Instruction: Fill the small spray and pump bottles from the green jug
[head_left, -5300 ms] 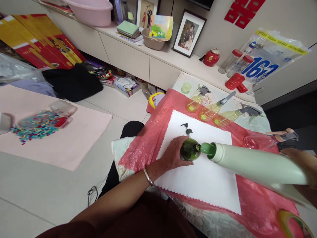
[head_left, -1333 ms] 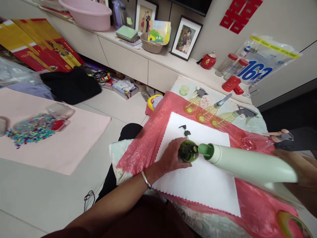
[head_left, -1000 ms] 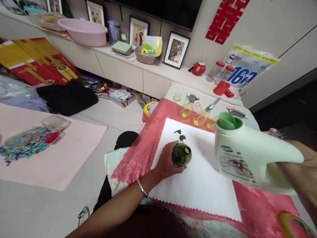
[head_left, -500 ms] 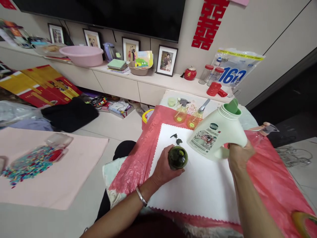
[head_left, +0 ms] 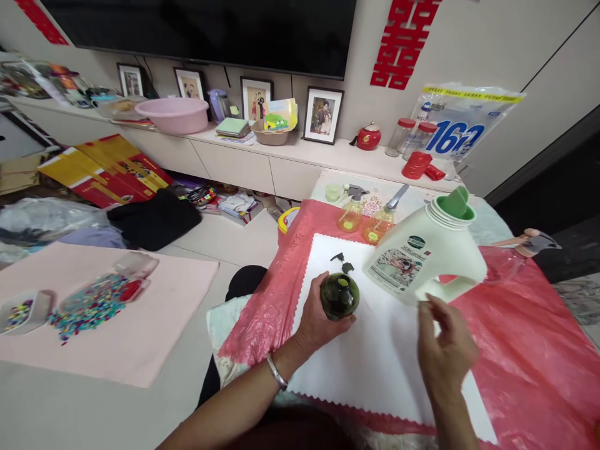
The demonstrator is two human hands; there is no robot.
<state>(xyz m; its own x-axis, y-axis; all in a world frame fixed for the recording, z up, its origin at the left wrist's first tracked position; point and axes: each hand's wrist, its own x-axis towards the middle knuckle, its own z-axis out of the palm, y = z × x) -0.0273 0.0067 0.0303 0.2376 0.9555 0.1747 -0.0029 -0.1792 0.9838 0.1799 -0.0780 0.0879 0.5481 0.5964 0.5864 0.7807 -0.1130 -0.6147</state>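
While the left hand (head_left: 316,320) wraps its fingers and thumb around a dark green bottle (head_left: 340,299), the right hand (head_left: 445,353) hovers near the lower edge of a pale green jug (head_left: 398,269), loosely curled and holding nothing; whether its fingertips touch the jug cannot be told. The bottle is near the middle of the bench (head_left: 321,189), over a white sheet (head_left: 375,375), and the jug stands on the same sheet, just to the bottle's right. The work looks partway along: the jug is out of the grasp, but the bottle's neck is uncovered, its black pump (head_left: 347,268) lies apart on the sheet beyond it, and no cap sits on the jug. How full either one is cannot be seen. The bottle is round-shouldered, glossy and see-through with a narrow neck. The jug is smooth, matte plastic with a looped handle, a printed label, a ridged neck and a brighter green pouring lip (head_left: 457,203). The sheet has a scalloped edge and rests on crinkled, shiny red plastic (head_left: 529,337). Behind stand clear spray bottles (head_left: 350,220) with yellow-orange bases. A smooth metal bracelet (head_left: 276,373) circles the left wrist.
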